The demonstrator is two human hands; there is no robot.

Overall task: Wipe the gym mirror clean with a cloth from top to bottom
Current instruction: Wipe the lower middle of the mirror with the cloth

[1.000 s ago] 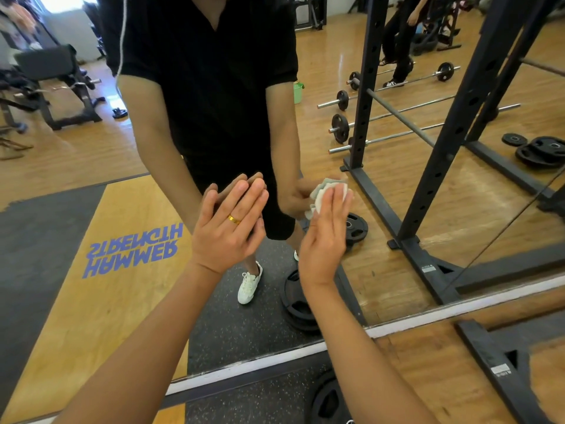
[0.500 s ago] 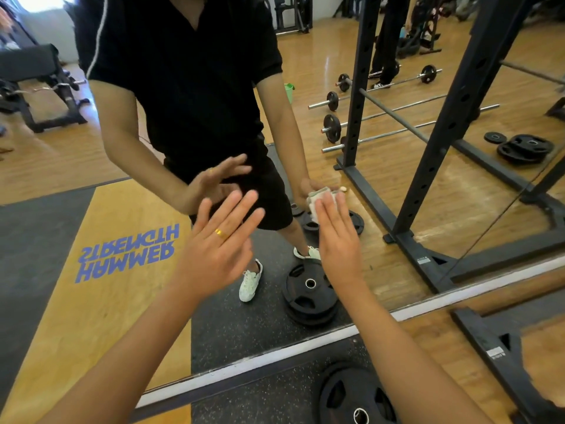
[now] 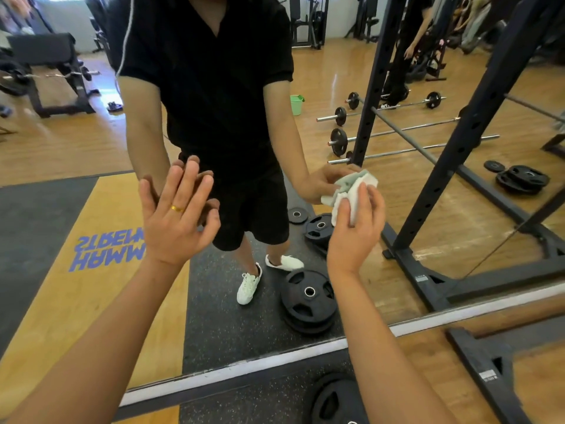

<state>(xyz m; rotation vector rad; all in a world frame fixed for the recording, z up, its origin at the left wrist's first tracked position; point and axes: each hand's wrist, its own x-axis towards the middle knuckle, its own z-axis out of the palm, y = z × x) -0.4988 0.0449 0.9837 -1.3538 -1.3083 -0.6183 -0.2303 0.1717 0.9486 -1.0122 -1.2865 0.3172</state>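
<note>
white, pale-green crumpled cloth [image 3: 354,209]

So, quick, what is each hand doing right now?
Left hand: open, fingers straight, up at the mirror, holding nothing.
Right hand: gripping the cloth at the mirror.

On the yellow platform [image 3: 91,301] reflected in the mirror [image 3: 397,215], large blue lettering [image 3: 105,254] in two lines, flipped by the reflection. Reads "STRE" above and "HAMM" below; the rest hidden behind the left hand [image 3: 175,221]. On the black rack base [image 3: 477,356] and on its reflection, small white labels [image 3: 486,376], too small to read.
</note>
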